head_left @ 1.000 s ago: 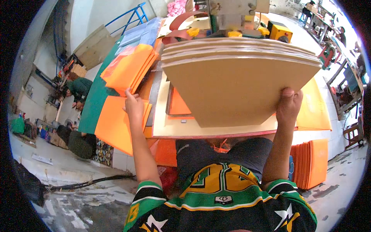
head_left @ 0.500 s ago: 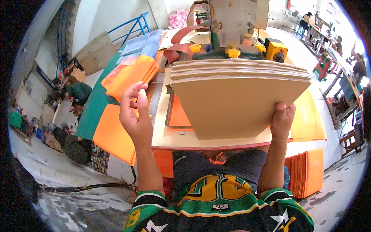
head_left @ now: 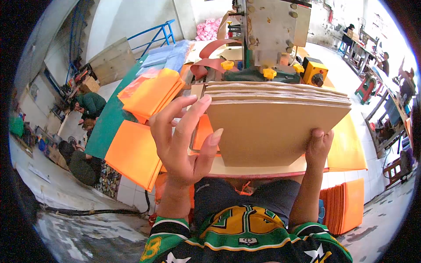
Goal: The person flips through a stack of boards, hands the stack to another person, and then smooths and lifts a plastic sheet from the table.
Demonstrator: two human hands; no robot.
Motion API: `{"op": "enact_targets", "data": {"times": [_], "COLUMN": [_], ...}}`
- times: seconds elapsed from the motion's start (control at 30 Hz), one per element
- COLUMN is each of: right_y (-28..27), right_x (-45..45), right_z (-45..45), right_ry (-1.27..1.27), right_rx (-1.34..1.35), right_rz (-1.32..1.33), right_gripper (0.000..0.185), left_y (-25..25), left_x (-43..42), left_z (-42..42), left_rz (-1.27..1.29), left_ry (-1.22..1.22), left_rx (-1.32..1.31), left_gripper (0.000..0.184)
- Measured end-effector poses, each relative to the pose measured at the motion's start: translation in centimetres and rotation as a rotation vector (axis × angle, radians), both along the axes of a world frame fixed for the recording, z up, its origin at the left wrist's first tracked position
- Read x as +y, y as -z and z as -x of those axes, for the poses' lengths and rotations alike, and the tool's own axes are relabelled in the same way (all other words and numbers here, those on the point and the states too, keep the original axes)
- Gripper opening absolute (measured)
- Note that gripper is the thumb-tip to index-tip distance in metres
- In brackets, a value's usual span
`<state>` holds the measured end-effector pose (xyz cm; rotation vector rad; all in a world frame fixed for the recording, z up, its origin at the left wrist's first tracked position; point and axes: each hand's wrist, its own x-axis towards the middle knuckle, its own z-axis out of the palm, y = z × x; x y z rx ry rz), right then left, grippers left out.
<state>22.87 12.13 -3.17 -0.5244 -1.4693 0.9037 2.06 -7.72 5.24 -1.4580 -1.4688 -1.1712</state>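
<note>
A stack of several tan boards (head_left: 272,131) stands tilted above the work table (head_left: 245,170), its layered edges at the top. My right hand (head_left: 319,147) grips the stack at its right side, thumb on the front face. At the stack's left edge is my left hand (head_left: 184,140), fingers spread, holding nothing; whether a fingertip touches the boards is unclear. Behind my left hand, an orange sheet (head_left: 202,131) lies partly hidden in a frame on the table. Folded orange pieces (head_left: 151,94) and another orange pile (head_left: 133,151) lie further left.
A press machine (head_left: 272,39) with yellow knobs rises behind the boards, beside a yellow control box (head_left: 315,71). Orange sheets (head_left: 346,144) lie at the right, above an orange stack (head_left: 344,206). People sit at far left and far right.
My left hand has left the orange pieces and moved right to the boards' left edge, its fingers spreading. The boards and my right hand have shifted slightly lower in view.
</note>
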Motion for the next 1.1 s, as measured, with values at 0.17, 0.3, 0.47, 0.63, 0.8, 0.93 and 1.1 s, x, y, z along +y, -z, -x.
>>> {"op": "enact_targets", "data": {"times": [0.17, 0.3, 0.47, 0.63, 0.8, 0.93, 1.1], "right_y": [0.3, 0.0, -0.1, -0.1, -0.4, 0.6, 0.7], "right_x": [0.1, -0.1, -0.1, -0.5, -0.7, 0.0, 0.0], "right_z": [-0.3, -0.2, -0.5, -0.5, -0.2, -0.7, -0.8], "right_ry": [0.018, -0.007, -0.011, 0.013, 0.069, 0.022, -0.018], "right_rx": [-0.028, -0.062, -0.104, -0.096, -0.075, -0.076, -0.052], "right_rz": [0.001, -0.028, -0.025, -0.042, -0.024, -0.057, -0.045], "right_gripper": [0.076, 0.079, 0.080, 0.082, 0.085, 0.079, 0.078], "left_y": [-0.1, -0.3, -0.6, -0.6, -0.7, -0.6, -0.8], "left_x": [0.2, 0.2, 0.2, 0.2, 0.0, -0.2, -0.5], "left_z": [0.0, 0.1, -0.2, -0.1, -0.4, -0.4, -0.5], "left_rz": [-0.040, -0.028, -0.044, -0.046, -0.040, -0.020, -0.007], "left_ry": [0.029, 0.022, 0.044, 0.145, 0.201, 0.257, 0.241], "left_rx": [-0.036, -0.027, -0.042, -0.062, -0.114, -0.157, -0.126], "left_gripper": [0.041, 0.038, 0.034, 0.035, 0.035, 0.034, 0.035]}}
